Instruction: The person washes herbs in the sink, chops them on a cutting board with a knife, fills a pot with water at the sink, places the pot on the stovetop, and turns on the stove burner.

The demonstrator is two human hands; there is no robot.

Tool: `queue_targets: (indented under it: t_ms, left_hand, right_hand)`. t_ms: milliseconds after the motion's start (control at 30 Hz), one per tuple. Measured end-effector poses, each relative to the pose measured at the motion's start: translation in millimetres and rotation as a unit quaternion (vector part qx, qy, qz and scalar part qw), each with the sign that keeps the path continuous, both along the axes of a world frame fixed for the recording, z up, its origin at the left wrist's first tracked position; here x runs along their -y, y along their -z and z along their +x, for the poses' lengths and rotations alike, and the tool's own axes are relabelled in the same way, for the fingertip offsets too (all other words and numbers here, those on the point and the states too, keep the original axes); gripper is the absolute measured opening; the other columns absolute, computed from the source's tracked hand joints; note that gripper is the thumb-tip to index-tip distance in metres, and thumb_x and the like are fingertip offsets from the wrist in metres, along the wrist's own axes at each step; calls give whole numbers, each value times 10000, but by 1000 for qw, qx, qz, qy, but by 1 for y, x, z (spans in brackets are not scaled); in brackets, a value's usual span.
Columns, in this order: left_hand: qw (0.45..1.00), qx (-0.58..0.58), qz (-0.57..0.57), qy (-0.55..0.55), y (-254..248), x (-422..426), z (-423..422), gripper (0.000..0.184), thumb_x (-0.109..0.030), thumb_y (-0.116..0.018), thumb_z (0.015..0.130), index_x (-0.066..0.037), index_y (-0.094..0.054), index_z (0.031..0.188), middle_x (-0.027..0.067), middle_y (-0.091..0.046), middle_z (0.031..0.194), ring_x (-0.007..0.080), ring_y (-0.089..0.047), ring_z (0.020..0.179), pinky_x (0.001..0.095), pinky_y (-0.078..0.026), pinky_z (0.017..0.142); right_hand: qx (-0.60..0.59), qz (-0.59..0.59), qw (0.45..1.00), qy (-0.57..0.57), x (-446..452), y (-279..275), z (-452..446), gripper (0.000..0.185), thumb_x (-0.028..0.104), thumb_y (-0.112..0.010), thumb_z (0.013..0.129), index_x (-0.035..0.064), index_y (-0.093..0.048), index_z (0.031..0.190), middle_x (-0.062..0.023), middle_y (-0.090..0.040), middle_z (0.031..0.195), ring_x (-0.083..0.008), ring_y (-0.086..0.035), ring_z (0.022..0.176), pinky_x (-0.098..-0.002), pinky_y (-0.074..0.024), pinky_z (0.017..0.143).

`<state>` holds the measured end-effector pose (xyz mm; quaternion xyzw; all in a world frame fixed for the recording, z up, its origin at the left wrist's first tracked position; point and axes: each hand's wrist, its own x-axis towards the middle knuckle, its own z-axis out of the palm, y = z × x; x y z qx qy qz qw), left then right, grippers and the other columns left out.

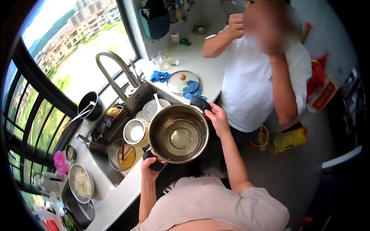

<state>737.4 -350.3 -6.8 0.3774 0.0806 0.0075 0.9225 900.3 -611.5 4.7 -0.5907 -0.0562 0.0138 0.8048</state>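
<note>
A steel cooking pot (158,134) with black handles is held over the sink's front edge, and some clear liquid shows at its bottom. My left hand (150,167) is closed round the near black handle. On the far side, my right hand (218,118) grips the other handle, thumb on top. Just left of the pot, in the sink (111,175), stand a small steel bowl (135,132), a glass bowl (119,158) with yellowish liquid and chopsticks, and a dish with a white spoon (157,102).
Another person in a white shirt (250,88) stands close at the right, hands raised. A glass lid (177,81) and blue cloths (160,76) lie on the counter. A tall faucet (115,61) arches over the sink. A bowl of sprouts (81,184) sits at lower left.
</note>
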Motion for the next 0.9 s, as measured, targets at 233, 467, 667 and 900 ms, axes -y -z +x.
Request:
queue_targets:
  t_ms: [233, 467, 667, 900]
  left_hand:
    - [982, -2, 7, 188, -20, 19, -37, 158, -99, -523, 674, -19, -510, 811, 103, -549, 703, 211, -550, 620, 329, -485, 625]
    - [936, -16, -1, 350, -31, 73, -94, 154, -121, -535, 693, -22, -529, 811, 98, -573, 719, 211, -579, 634, 323, -512, 635]
    - [882, -3, 6, 470, -40, 146, -164, 133, -109, -505, 706, -17, -535, 799, 102, -581, 707, 216, -586, 633, 332, -510, 652]
    - [791, -27, 7, 611, -17, 255, -281, 204, -121, -524, 703, -5, -555, 869, 95, -597, 725, 205, -591, 631, 346, -525, 647]
  right_hand:
    - [9, 16, 981, 192, 64, -6, -152, 380, -3, -542, 864, -73, -488, 1233, -102, -630, 1047, -135, -627, 846, -267, -498, 772]
    - [7, 1, 926, 379, 119, -12, -314, 367, -8, -549, 853, -75, -516, 1212, -82, -613, 1092, -133, -582, 959, -252, -447, 841]
    - [-19, 16, 862, 506, 164, -3, -467, 353, 50, -569, 850, -56, -542, 1185, -84, -627, 1053, -143, -597, 918, -282, -485, 783]
    - [-18, 22, 754, 656, 208, 9, -682, 373, 45, -598, 823, -67, -539, 1174, -104, -610, 1055, -174, -587, 923, -298, -481, 771]
